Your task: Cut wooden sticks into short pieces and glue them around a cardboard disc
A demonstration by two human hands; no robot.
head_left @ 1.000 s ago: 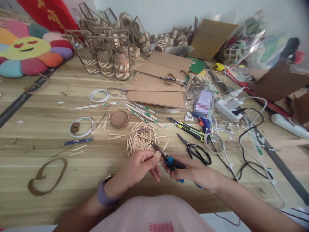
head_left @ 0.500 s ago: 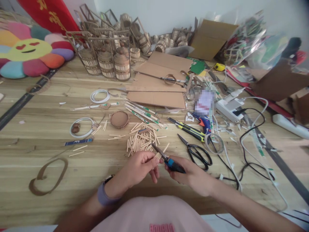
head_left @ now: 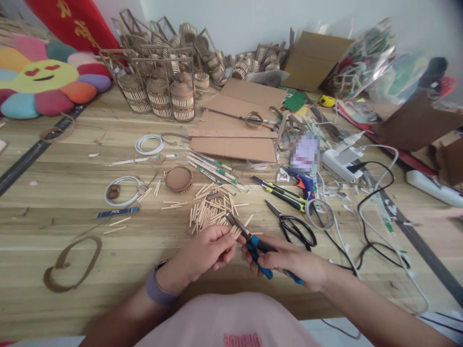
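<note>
Between the thumb and fingers of my left hand [head_left: 206, 250], a few short wooden sticks [head_left: 236, 230] are pinched, their ends pointing up. My right hand [head_left: 300, 265] is wrapped round a pair of shears [head_left: 257, 242] with blue and black handles, which are spread apart. The shears' grey blades lie right at the sticks; whether they touch is hard to tell. Just beyond my fingers is a loose pile of similar sticks [head_left: 208, 214]. A small round brown woven-edged disc [head_left: 179, 179] lies past the pile, to the left.
Black scissors [head_left: 294, 229], a yellow-black box cutter [head_left: 282, 193], a blue glue gun [head_left: 306, 183] and a tape roll [head_left: 320, 214] lie on the right, near cables and a power strip [head_left: 342, 163]. Cardboard [head_left: 235, 147] and small lidded baskets [head_left: 183, 99] stand farther back.
The shears' handles have spread apart in my right hand, and the lower blue handle now shows. My left fingers have curled in more, and the stick ends show more clearly.
</note>
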